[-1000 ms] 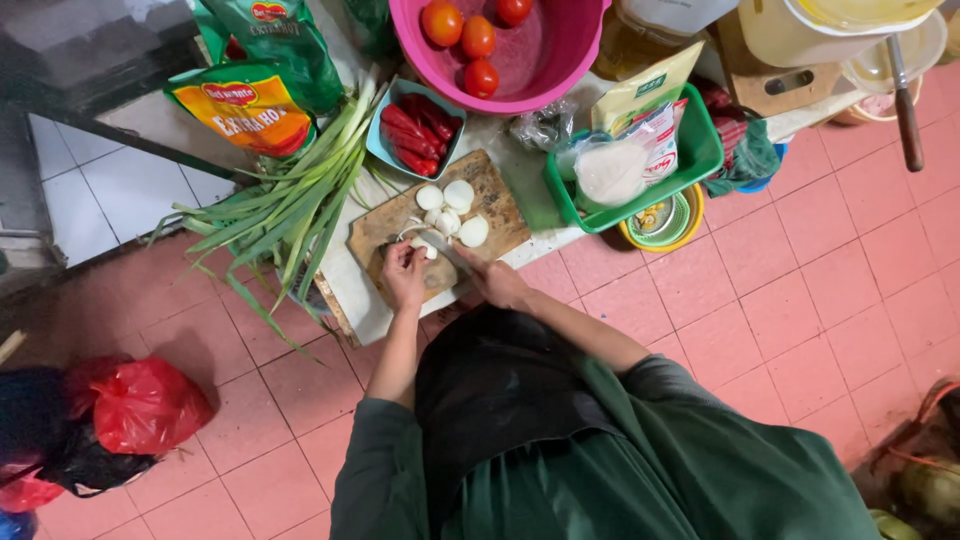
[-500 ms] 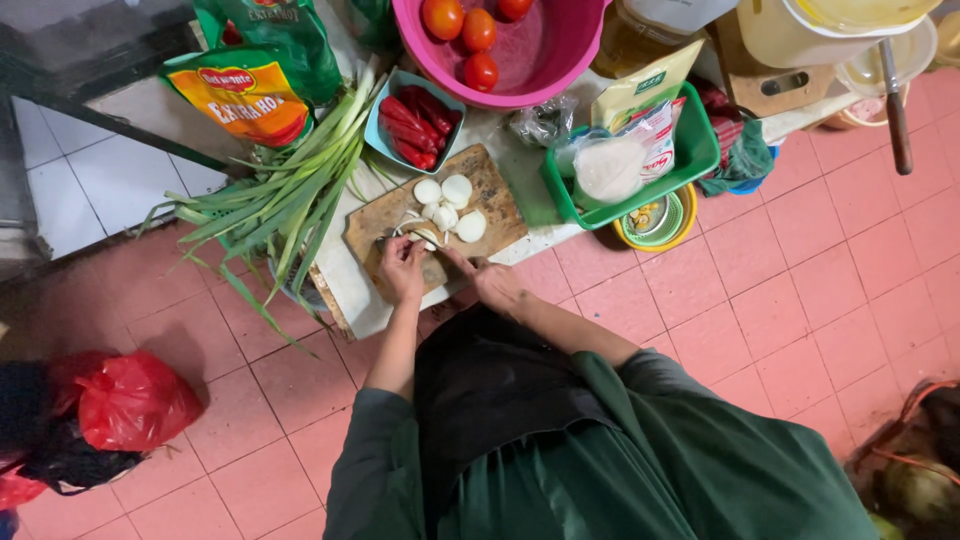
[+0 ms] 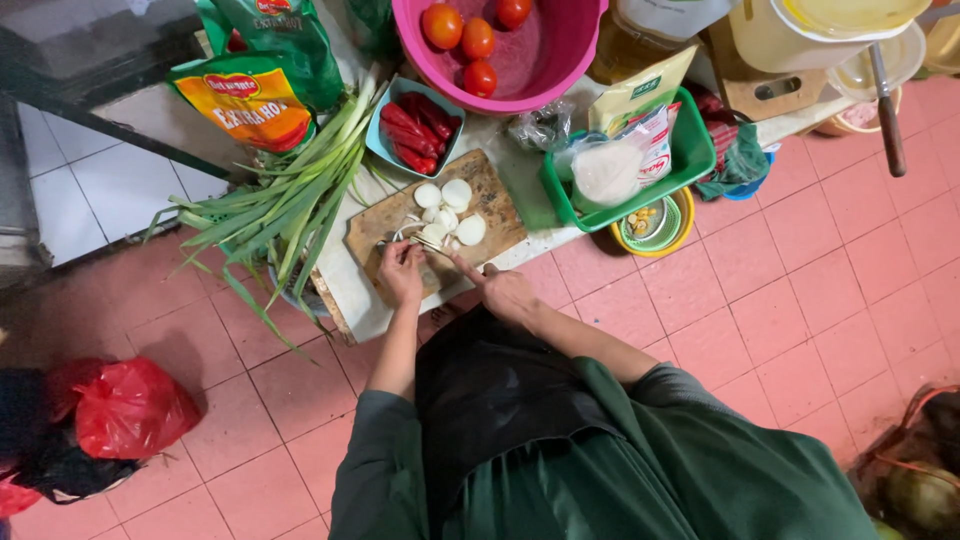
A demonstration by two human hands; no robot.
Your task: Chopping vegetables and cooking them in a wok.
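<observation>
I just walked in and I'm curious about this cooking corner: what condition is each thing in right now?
Onion: cut into white slices on the board.
Cutting board: lying flat, partly covered.
Left hand: pressing on onion pieces.
Right hand: on the board edge; any knife is hard to see.
Pink basin: holds tomatoes.
Chillies: whole, in a tray.
Leeks: uncut.

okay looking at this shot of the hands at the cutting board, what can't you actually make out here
Head view, the only one:
- Left hand: fingers curl over a white piece on the cutting board; the grip is hidden.
- Right hand: any knife is too small to confirm.
- Pink basin: cut off by the top edge, with some tomatoes.
- Red bag: contents hidden.
- Green tray: its far side is covered by packets.
</observation>
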